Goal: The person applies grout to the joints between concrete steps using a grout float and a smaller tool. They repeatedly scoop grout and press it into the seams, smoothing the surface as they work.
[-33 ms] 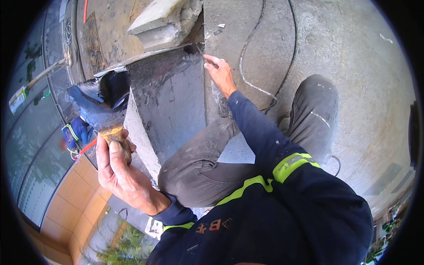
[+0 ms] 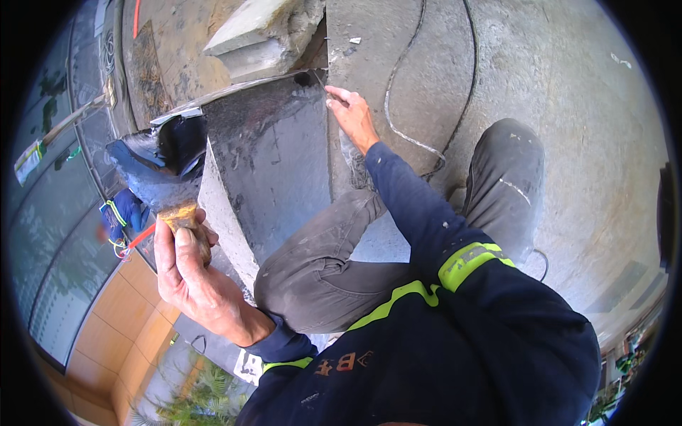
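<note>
My left hand [image 2: 188,273] is closed around the wooden handle of a wide brush [image 2: 160,184], whose dark, wet bristles point up and away beside a black-coated wall face [image 2: 273,163]. My right hand [image 2: 352,117] reaches forward. Its fingertips rest on the top edge where the black face meets the grey concrete slab [image 2: 554,92], and it holds nothing that I can make out. My knees in grey trousers are bent over the slab between the two arms.
A thin cable [image 2: 419,78] loops across the concrete by my right hand. A pale concrete block [image 2: 259,32] lies at the far edge. Far below on the left a person in blue with bright stripes [image 2: 121,213] stands near tiled ground and plants.
</note>
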Demonstrator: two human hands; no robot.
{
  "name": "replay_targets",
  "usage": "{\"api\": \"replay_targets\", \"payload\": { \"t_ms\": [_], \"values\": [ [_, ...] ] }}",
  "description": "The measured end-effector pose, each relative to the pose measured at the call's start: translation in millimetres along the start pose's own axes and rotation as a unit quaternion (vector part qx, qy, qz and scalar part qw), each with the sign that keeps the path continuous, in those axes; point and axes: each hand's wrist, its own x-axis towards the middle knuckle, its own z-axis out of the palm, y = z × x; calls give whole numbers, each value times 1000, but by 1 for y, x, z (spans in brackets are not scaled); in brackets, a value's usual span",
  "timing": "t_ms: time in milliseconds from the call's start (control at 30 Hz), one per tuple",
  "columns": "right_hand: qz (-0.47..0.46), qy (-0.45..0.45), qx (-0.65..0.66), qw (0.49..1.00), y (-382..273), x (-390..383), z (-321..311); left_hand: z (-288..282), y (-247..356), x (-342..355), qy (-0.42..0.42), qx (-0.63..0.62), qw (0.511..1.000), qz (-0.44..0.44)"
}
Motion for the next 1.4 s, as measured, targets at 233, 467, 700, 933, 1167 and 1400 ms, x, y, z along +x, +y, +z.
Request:
{"api": "replay_targets", "payload": {
  "t_ms": [233, 467, 700, 933, 1167, 1400],
  "values": [
    [2, 4, -20, 1000, -8, 15, 12, 3, -4, 2, -7, -4, 1000, 9],
    [6, 12, 12, 1000, -23, 4, 13, 2, -5, 1, -7, -6, 1000, 6],
    [-8, 3, 7, 1000, -33, -9, 12, 1, -7, 2, 1, -11, 1000, 5],
    [-25, -29, 8, 999, -44, -23, 8, 1, -6, 2, -9, -21, 1000, 7],
    [-66, 16, 57, 996, -42, -31, 7, 6, -4, -1, 1, -4, 1000, 11],
    [-31, 34, 71, 996, -44, -35, 44, 6, -5, 0, 4, 3, 1000, 6]
  ]
}}
